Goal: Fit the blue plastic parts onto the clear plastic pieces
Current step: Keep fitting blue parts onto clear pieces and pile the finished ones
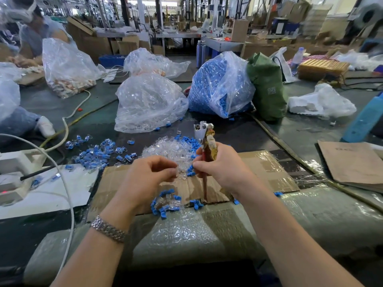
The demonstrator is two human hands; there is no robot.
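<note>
The left hand (149,175) pinches a clear piece (179,172) at its fingertips. The right hand (219,164) grips upright pliers (205,141) and pinches a blue part (191,170) just beside the clear one. Finished pairs (97,152) lie far left. Loose heaps (172,150) and two full bags (219,85) suggest plenty remains.

A green bag (267,88) leans against the sack at the back. A white cable (68,195) curves over the left side, a brown folder (352,164) lies right, a seated person (35,36) works far left.
</note>
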